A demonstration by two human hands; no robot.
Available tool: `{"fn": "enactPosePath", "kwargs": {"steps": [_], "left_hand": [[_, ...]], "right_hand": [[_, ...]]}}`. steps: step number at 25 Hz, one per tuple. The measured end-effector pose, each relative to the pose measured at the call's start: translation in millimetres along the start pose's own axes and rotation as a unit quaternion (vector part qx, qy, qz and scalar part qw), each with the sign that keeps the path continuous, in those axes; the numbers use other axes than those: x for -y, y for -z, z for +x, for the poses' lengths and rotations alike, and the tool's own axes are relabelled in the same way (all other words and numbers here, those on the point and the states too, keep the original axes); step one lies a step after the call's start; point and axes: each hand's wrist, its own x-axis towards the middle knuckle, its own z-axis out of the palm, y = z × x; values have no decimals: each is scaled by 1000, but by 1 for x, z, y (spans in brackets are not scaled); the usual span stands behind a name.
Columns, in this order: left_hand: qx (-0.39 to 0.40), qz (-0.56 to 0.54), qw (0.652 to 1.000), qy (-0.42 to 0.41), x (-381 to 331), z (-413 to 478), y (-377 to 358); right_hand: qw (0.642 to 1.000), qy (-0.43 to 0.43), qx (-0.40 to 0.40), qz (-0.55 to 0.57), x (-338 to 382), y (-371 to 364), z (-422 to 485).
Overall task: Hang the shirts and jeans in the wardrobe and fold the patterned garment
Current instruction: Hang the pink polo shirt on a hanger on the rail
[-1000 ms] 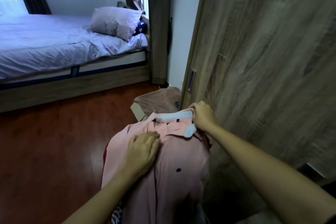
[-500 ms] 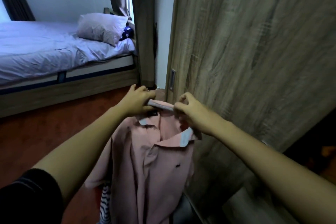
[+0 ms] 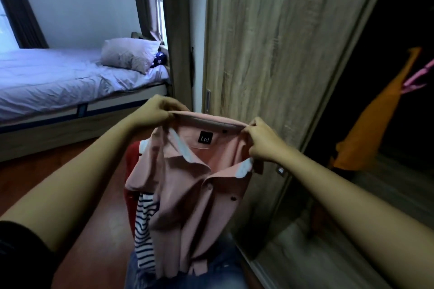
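Two hands hold a pink shirt (image 3: 187, 185) up by its collar before the wardrobe door (image 3: 270, 54): left hand (image 3: 157, 110) pinches the collar's left end, right hand (image 3: 263, 141) grips its right end; a striped garment (image 3: 145, 230) hangs beneath.

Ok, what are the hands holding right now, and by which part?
Both hold the pink shirt by its collar: the left hand pinches the collar's left end, the right hand its right end, and the shirt hangs between them.

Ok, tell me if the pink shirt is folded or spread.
Spread: left hand and right hand hold the pink shirt by its collar, stretched wide, body hanging unfolded.
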Motion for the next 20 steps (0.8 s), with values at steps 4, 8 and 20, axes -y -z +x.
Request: {"fn": "enactPosePath", "kwargs": {"steps": [4, 8, 20], "left_hand": [[-174, -51, 981, -64, -69, -25, -21], [-200, 74, 970, -121, -77, -50, -63], [-154, 229, 949, -150, -167, -75, -183]], "right_hand": [[984, -42, -170, -45, 4, 39, -76], [977, -79, -175, -87, -9, 52, -141], [936, -282, -209, -43, -74, 106, -282]]}}
